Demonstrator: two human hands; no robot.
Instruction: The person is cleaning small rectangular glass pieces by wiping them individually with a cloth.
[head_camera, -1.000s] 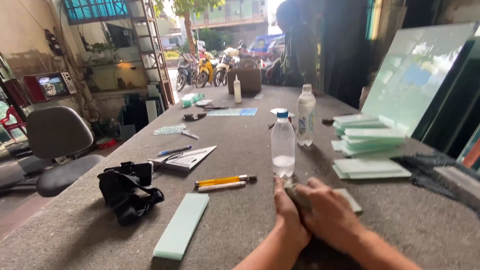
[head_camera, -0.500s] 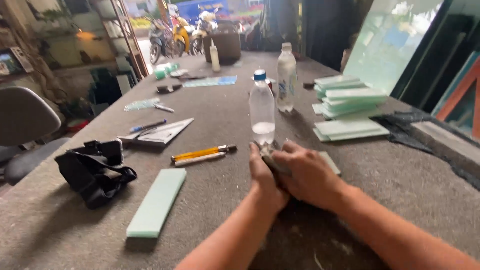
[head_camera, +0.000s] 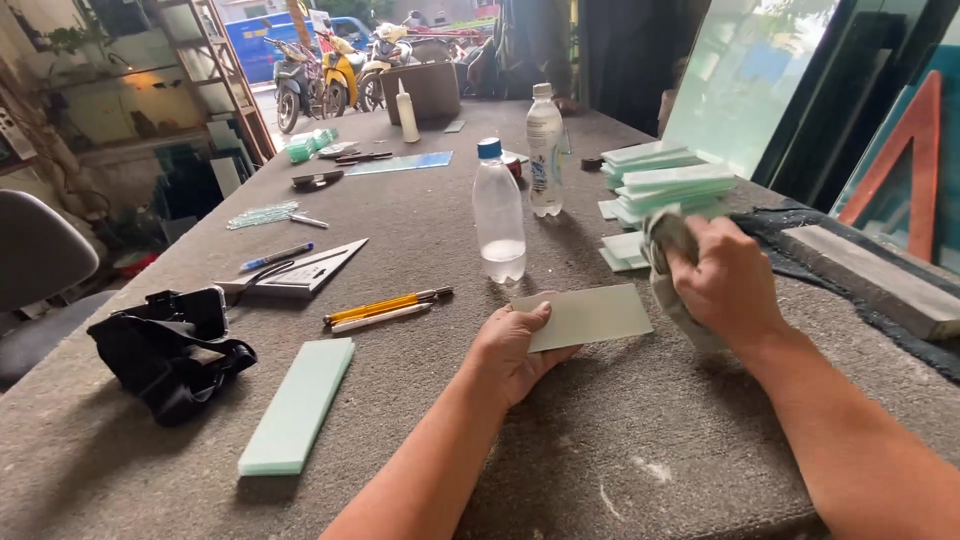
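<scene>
The two hands, clasped together over something half a second ago, have come apart. The left hand now pinches a flat grey-green glass rectangle at its near left edge, thumb on top and fingers under, the pane lying on the grey felt-covered table just in front of a clear plastic bottle with a blue cap. The right hand has lifted off to the right and is closed around a bunched grey cloth (part of it hangs below the palm), just beside the pane's right edge. Behind that hand stand stacks of pale green glass pieces. Left of the pane lie a yellow-handled cutter and a white pen, a long pale green glass strip and a black strapped pouch. A second bottle with a white cap stands farther back.
</scene>
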